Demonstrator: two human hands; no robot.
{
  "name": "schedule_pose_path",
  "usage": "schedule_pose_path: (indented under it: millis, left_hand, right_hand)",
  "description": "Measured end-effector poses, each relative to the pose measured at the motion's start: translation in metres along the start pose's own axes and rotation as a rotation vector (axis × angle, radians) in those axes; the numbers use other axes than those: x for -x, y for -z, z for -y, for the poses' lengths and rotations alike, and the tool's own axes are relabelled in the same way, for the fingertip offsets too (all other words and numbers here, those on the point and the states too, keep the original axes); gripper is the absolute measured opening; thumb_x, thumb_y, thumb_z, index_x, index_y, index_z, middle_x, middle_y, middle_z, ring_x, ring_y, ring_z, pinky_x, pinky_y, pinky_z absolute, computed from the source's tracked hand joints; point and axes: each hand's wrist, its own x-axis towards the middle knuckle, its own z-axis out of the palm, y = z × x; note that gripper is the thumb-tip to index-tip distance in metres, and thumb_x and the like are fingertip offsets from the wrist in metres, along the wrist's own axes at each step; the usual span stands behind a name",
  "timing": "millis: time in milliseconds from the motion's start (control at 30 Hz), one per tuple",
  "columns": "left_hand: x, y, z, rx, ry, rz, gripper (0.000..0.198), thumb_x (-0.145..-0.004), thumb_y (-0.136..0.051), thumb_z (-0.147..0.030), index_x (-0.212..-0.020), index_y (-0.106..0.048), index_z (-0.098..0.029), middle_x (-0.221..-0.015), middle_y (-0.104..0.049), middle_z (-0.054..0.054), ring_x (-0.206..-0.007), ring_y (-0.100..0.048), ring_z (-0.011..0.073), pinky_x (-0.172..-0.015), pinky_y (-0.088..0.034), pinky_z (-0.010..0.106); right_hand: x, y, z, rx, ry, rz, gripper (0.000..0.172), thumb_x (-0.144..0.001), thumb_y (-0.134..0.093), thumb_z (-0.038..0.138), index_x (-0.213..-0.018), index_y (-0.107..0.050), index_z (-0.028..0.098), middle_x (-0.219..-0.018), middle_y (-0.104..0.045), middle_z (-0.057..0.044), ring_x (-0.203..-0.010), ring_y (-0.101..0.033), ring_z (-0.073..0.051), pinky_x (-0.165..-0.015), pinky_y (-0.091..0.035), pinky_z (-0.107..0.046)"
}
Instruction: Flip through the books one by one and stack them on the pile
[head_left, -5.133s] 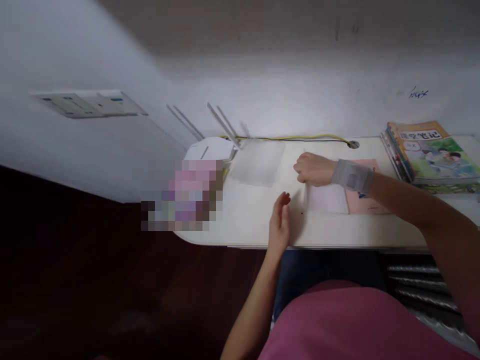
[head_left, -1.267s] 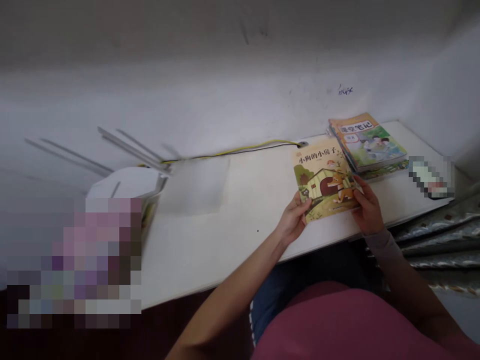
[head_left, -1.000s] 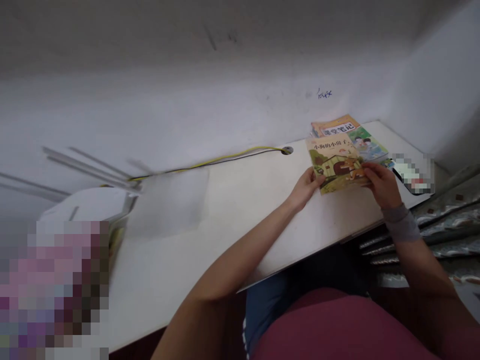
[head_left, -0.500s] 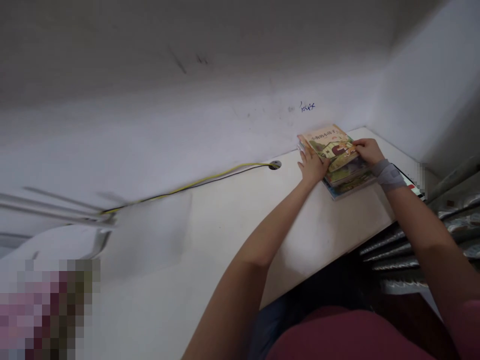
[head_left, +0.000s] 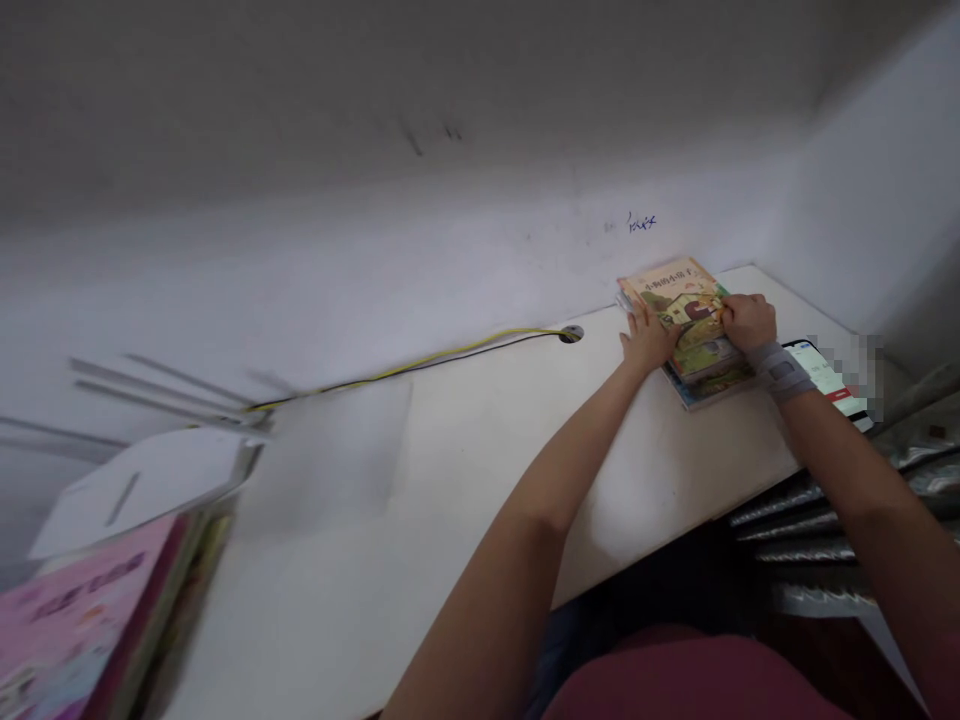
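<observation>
A yellow storybook (head_left: 677, 293) with a dog-house picture lies on top of a stack of books (head_left: 711, 378) at the far right corner of the white desk (head_left: 450, 520), against the wall. My left hand (head_left: 646, 340) rests with its fingers laid flat against the stack's left edge. On the top book's right side sits my right hand (head_left: 746, 320), its fingers curled over the cover and a grey band round the wrist. Both arms are stretched far forward.
A phone (head_left: 823, 377) with a lit screen lies right of the stack. A yellow cable (head_left: 420, 360) runs along the wall to a desk hole (head_left: 571, 333). A white sheet (head_left: 330, 455), a white router (head_left: 142, 480) and pink books (head_left: 67, 620) sit at the left.
Both hands carried the yellow storybook from the desk's front edge to the far right and set it on the stack. Since half a second ago they have only shifted slightly on it.
</observation>
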Motion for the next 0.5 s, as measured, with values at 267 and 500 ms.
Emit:
schedule_pose_path:
  millis: [267,500]
  left_hand:
    - [0.030,0.045,0.057,0.080,-0.222,-0.077,0.066,-0.096,-0.040,-0.041,-0.148,-0.023,-0.005,-0.157,-0.021,0.022,-0.147,-0.014,0.0238,-0.117,-0.018,0.037]
    - [0.140,0.141,0.179,-0.442,0.012,-0.186,0.044,-0.093,-0.047,-0.029,-0.136,-0.048,-0.019,-0.150,-0.039,0.010,-0.139,-0.035,0.0213,-0.113,-0.030,0.037]
  right_hand:
    - [0.004,0.022,0.008,0.001,0.110,-0.193,0.040,-0.086,-0.041,0.023,-0.111,-0.067,0.008,-0.133,-0.054,-0.021,-0.120,-0.048,-0.033,-0.098,-0.033,-0.049]
    - [0.047,0.032,0.109,-0.279,0.649,-0.213,0.038,-0.096,-0.031,0.028,-0.109,-0.064,0.014,-0.117,-0.066,-0.015,-0.113,-0.055,-0.025,-0.100,-0.038,-0.043]
